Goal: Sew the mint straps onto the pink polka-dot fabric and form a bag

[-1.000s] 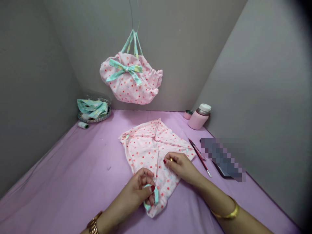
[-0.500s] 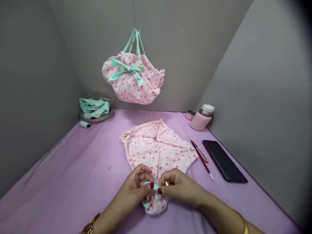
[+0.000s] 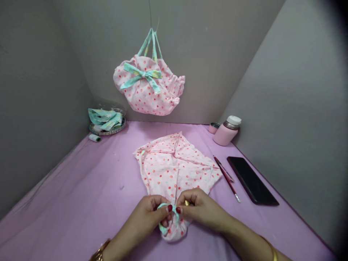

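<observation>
A pink fabric piece [image 3: 160,177] with red dots lies spread on the purple cloth, its near end gathered into a small bunch. Around that bunch runs a mint-green fabric ribbon [image 3: 177,218]. My left hand [image 3: 153,210] is closed, pinching the ribbon between thumb and fingers. Right beside it, my right hand [image 3: 199,208] is also closed, thumb and forefinger pinching the ribbon where both thumbs nearly meet. The fingers partly hide the ribbon's crossing, so I cannot tell whether it is knotted.
A dotted fabric bag [image 3: 149,92] with a mint bow hangs at the back. Ribbon strips [image 3: 104,119] fill a dish at left, near a thread spool [image 3: 94,137]. At right are a pink jar [image 3: 226,134], its lid [image 3: 214,127], a pencil [image 3: 231,186] and a black phone [image 3: 251,181].
The fingers of my left hand have curled in closer to the ribbon. A strip of ribbon now shows hanging over the bunch below my thumbs.
</observation>
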Demonstrator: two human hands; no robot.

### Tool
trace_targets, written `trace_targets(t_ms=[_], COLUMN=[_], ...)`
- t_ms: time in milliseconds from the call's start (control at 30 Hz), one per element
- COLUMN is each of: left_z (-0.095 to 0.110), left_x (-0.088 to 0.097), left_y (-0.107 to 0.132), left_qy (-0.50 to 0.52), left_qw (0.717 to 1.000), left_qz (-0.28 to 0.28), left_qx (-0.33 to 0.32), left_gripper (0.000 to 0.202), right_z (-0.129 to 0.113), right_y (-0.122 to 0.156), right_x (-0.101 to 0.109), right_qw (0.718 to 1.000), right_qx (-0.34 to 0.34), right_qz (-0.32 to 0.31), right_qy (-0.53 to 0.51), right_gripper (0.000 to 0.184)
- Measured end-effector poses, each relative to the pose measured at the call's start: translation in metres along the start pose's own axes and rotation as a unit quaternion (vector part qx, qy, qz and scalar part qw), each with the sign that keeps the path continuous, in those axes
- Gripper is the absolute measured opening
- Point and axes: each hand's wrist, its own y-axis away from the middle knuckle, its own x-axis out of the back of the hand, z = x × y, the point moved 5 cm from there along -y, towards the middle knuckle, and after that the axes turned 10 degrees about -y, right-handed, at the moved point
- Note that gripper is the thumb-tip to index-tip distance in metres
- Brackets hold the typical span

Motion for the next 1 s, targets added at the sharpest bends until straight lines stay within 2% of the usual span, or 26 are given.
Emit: trace_targets(t_ms=[133, 233, 400, 567, 767, 1000], left_z=[0.000, 0.000, 0.001, 0.001, 0.006, 0.006], left_x=[-0.001, -0.002, -0.002, 0.001, 0.002, 0.003], left_y=[0.000, 0.000, -0.001, -0.001, 0.002, 0.001], left_qy=[0.010, 0.003, -0.017, -0.025, -0.008, 0.022], left_qw=[1.000, 1.000, 0.999, 0.999, 0.999, 1.000], left_qz=[-0.016, -0.016, -0.016, 0.022, 0.038, 0.020], left_qx=[-0.018, -0.026, -0.026, -0.030, -0.033, -0.001], left_gripper=[0.026, 0.025, 0.024, 0.024, 0.026, 0.029], right_z=[-0.007, -0.008, -0.006, -0.006, 0.003, 0.006], right_y=[0.000, -0.001, -0.003, -0.002, 0.002, 0.002], right_x=[0.004, 0.002, 0.008, 0.013, -0.006, -0.006], right_qw=[1.000, 0.999, 0.999, 0.997, 0.998, 0.999], right_qx=[0.023, 0.024, 0.041, 0.048, -0.037, -0.026], right_qz=[-0.010, -0.039, 0.002, 0.050, -0.033, -0.023], right_qy=[-0.016, 0.017, 0.026, 0.019, -0.046, -0.039], right_gripper=[0.030, 0.014, 0.017, 0.013, 0.020, 0.021])
